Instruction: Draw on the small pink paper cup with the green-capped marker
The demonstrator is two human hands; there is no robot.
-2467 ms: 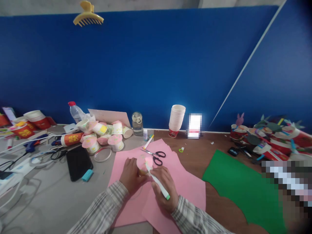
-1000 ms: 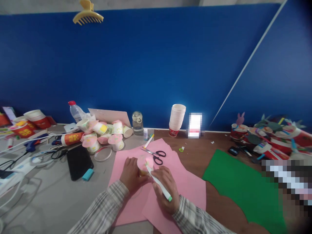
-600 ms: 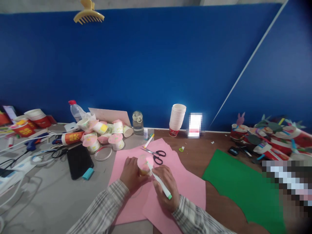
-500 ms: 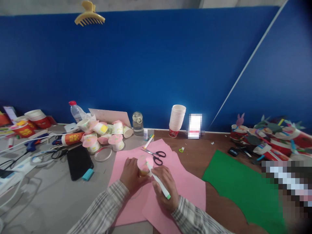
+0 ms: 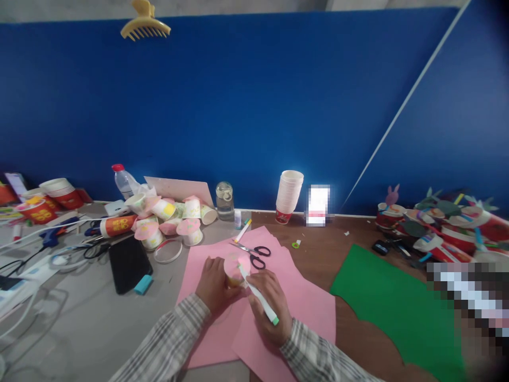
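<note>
My left hand (image 5: 217, 285) is closed around the side of a small paper cup (image 5: 234, 280), which has a round pink paper disc (image 5: 235, 261) on top. In my right hand (image 5: 272, 305) is a white marker with a green end (image 5: 264, 302), its tip touching the disc. Small green and yellowish marks show on the disc. Both hands rest over sheets of pink paper (image 5: 207, 339). Just beyond the cup lie scissors (image 5: 254, 253) with black handles, blades pointing left. Another marker (image 5: 242, 232), white with yellow and green, lies behind them.
Several pink-topped cups (image 5: 190, 232) cluster at the left, near a black phone (image 5: 129, 264) and a turquoise cap (image 5: 143, 285). A cup stack (image 5: 289, 193) and a glass jar (image 5: 225, 201) stand at the back. Green sheet material (image 5: 393, 307) lies to the right.
</note>
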